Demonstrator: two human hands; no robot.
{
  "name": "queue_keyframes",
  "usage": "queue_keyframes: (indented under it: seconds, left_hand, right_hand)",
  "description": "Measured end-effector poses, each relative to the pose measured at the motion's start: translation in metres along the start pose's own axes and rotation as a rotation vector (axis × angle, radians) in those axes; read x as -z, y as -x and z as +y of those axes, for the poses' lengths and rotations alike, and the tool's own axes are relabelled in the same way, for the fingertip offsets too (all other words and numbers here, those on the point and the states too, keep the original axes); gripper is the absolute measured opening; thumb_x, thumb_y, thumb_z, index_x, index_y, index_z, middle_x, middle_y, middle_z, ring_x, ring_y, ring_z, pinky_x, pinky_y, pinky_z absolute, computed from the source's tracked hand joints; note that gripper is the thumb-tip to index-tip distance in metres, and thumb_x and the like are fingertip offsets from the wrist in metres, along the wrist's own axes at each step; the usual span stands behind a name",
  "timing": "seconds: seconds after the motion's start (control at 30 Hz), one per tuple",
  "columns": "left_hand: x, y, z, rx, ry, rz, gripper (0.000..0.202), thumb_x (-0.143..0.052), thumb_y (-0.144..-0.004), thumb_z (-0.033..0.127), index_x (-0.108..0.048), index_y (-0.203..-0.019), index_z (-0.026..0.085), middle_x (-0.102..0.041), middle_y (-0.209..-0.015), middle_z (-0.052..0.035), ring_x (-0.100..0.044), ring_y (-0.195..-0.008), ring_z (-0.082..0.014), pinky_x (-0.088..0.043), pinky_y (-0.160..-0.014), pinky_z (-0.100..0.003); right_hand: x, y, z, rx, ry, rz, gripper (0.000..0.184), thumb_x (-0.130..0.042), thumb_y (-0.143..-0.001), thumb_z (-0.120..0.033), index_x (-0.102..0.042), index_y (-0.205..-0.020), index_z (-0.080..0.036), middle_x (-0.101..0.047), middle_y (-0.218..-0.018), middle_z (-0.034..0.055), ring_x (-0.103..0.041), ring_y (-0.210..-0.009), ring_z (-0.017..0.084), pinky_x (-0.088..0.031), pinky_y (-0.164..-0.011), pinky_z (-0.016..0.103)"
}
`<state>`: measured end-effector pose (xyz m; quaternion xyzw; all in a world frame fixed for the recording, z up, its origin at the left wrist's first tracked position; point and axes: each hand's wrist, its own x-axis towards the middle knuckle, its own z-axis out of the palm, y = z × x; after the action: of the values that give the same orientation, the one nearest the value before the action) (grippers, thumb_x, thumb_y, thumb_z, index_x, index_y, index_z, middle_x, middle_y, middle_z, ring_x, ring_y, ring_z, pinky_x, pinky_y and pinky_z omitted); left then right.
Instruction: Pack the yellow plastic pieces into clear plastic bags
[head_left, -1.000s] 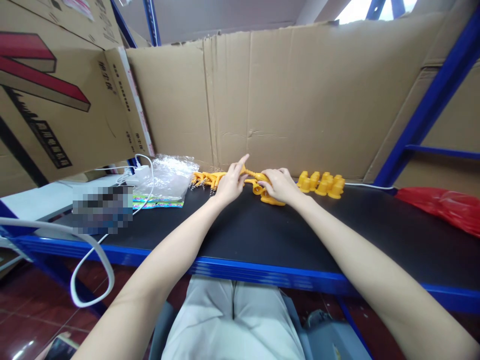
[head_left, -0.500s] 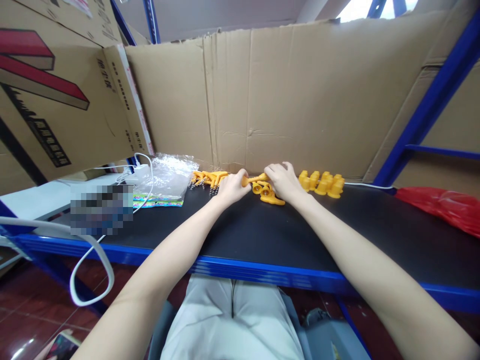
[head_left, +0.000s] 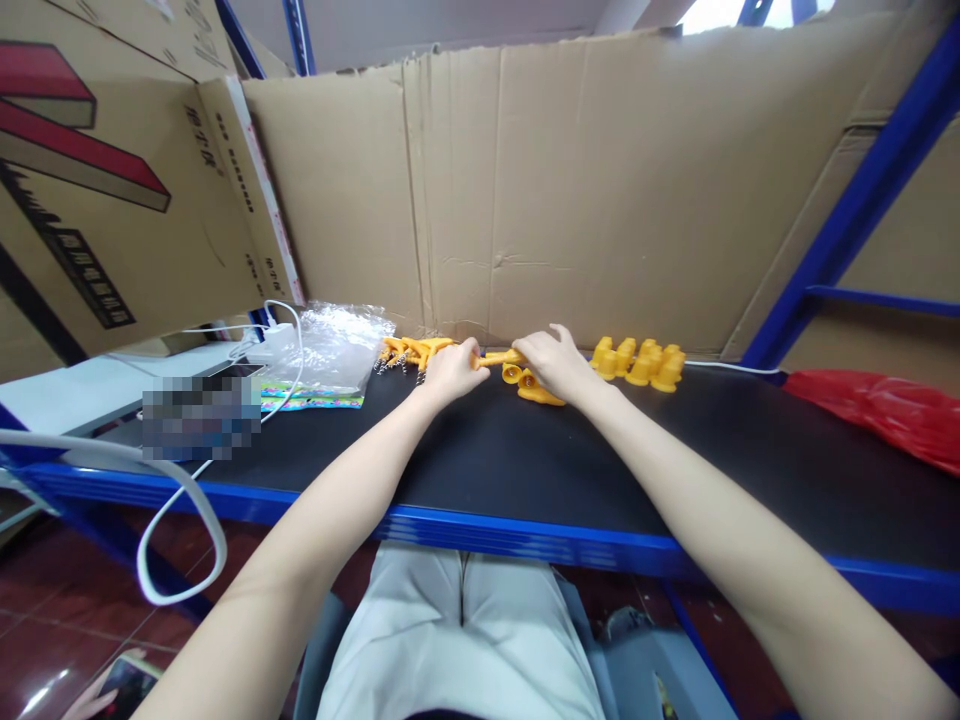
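Both of my arms reach across a black bench top (head_left: 525,460) toward the cardboard back wall. My left hand (head_left: 450,370) is curled shut around one end of a long yellow plastic piece (head_left: 499,357). My right hand (head_left: 551,360) rests over the other end of that piece and over a few small yellow parts (head_left: 534,390), fingers bent. A pile of yellow sticks with small springs (head_left: 409,352) lies just left of my left hand. A cluster of yellow caps (head_left: 637,362) stands just right of my right hand.
A crumpled clear plastic bag (head_left: 334,348) on a colourful card lies at the left, with a white charger and cable (head_left: 274,345) beside it. A red plastic bag (head_left: 885,415) lies at the far right. Cardboard sheets (head_left: 600,180) wall the back; blue shelf posts (head_left: 847,210) stand right.
My left hand's raised finger has come down and the hand has closed on the yellow piece. My right hand has shifted slightly back over the parts. The view has tilted a little.
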<state>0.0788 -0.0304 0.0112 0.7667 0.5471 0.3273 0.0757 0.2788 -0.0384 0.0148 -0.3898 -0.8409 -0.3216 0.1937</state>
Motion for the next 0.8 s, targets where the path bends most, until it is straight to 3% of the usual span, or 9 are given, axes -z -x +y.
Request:
queue_keyframes:
  seconds: [0.07, 0.13, 0.27, 0.33, 0.47, 0.57, 0.63, 0.7, 0.8]
  left_hand:
    - [0.0, 0.003, 0.005, -0.062, -0.183, 0.122, 0.026, -0.061, -0.07, 0.03, -0.057, -0.095, 0.023, -0.064, -0.079, -0.0046, -0.062, -0.082, -0.0248, -0.044, -0.076, -0.036]
    - [0.001, 0.004, 0.008, -0.076, -0.247, 0.134, 0.026, -0.06, -0.071, 0.03, -0.057, -0.097, 0.024, -0.065, -0.081, -0.0047, -0.062, -0.085, -0.0259, -0.043, -0.077, -0.036]
    - [-0.002, 0.002, 0.008, -0.033, -0.092, 0.107, 0.023, -0.064, -0.068, 0.025, -0.058, -0.09, 0.022, -0.064, -0.076, -0.0027, -0.061, -0.077, -0.0206, -0.044, -0.072, -0.031]
    - [-0.004, -0.001, 0.006, 0.056, 0.138, -0.021, 0.019, -0.064, -0.067, 0.025, -0.057, -0.084, 0.019, -0.06, -0.066, -0.0006, -0.056, -0.059, -0.0142, -0.044, -0.061, -0.027]
    - [-0.004, -0.006, 0.002, 0.294, 0.594, -0.42, 0.014, -0.059, -0.074, 0.031, -0.056, -0.076, 0.017, -0.043, -0.047, 0.0062, -0.035, -0.035, -0.0059, -0.036, -0.043, -0.022]
    - [0.003, -0.005, 0.001, 0.36, 0.744, -0.659, 0.013, -0.054, -0.076, 0.031, -0.058, -0.074, 0.018, -0.036, -0.042, 0.0077, -0.028, -0.032, -0.0046, -0.032, -0.039, -0.019]
    - [0.007, -0.003, 0.002, 0.324, 0.748, -0.769, 0.013, -0.055, -0.076, 0.029, -0.061, -0.073, 0.017, -0.031, -0.041, 0.0084, -0.025, -0.031, -0.0036, -0.03, -0.038, -0.019]
    - [0.009, -0.002, 0.002, 0.27, 0.731, -0.735, 0.014, -0.056, -0.076, 0.027, -0.064, -0.074, 0.016, -0.025, -0.039, 0.0101, -0.02, -0.031, -0.0028, -0.029, -0.038, -0.018]
    - [0.008, -0.003, 0.001, 0.246, 0.749, -0.48, 0.014, -0.058, -0.077, 0.024, -0.066, -0.081, 0.013, -0.024, -0.038, 0.0111, -0.018, -0.031, -0.0021, -0.028, -0.037, -0.018]
  right_hand:
    - [-0.006, 0.002, 0.001, -0.005, -0.062, -0.028, 0.03, -0.041, -0.085, -0.012, -0.052, -0.112, -0.016, -0.062, -0.101, 0.0108, -0.053, -0.098, 0.023, -0.023, -0.098, 0.046]
    - [-0.008, 0.003, 0.001, -0.028, -0.101, -0.049, 0.029, -0.042, -0.087, -0.018, -0.052, -0.115, -0.016, -0.063, -0.104, 0.0114, -0.054, -0.098, 0.023, -0.025, -0.097, 0.047]
    - [-0.002, 0.0, -0.001, -0.053, -0.055, -0.088, 0.022, -0.042, -0.088, -0.02, -0.057, -0.102, -0.016, -0.065, -0.095, 0.0106, -0.055, -0.092, 0.023, -0.023, -0.096, 0.05]
    - [0.004, -0.003, -0.004, -0.048, -0.002, -0.09, 0.019, -0.042, -0.086, -0.016, -0.058, -0.095, -0.016, -0.064, -0.09, 0.0098, -0.054, -0.09, 0.023, -0.021, -0.097, 0.052]
    - [0.013, -0.008, -0.007, -0.046, 0.077, -0.03, 0.024, -0.036, -0.085, -0.01, -0.058, -0.091, -0.018, -0.062, -0.086, 0.0075, -0.051, -0.087, 0.021, -0.016, -0.099, 0.052]
    - [0.019, -0.008, 0.002, -0.131, 0.073, 0.061, 0.029, -0.032, -0.084, -0.008, -0.057, -0.095, -0.019, -0.061, -0.088, 0.0078, -0.05, -0.091, 0.021, -0.016, -0.1, 0.05]
    - [0.022, -0.003, 0.017, -0.277, 0.064, 0.119, 0.028, -0.034, -0.083, -0.009, -0.055, -0.099, -0.017, -0.06, -0.092, 0.0099, -0.049, -0.094, 0.023, -0.019, -0.098, 0.051]
    - [0.025, 0.006, 0.038, -0.476, 0.067, 0.146, 0.026, -0.039, -0.081, -0.013, -0.053, -0.104, -0.013, -0.059, -0.097, 0.0129, -0.049, -0.097, 0.025, -0.024, -0.094, 0.051]
    - [0.026, 0.024, 0.072, -0.794, 0.087, 0.078, 0.028, -0.048, -0.08, -0.029, -0.055, -0.101, -0.011, -0.056, -0.106, 0.0183, -0.048, -0.102, 0.03, -0.032, -0.087, 0.05]
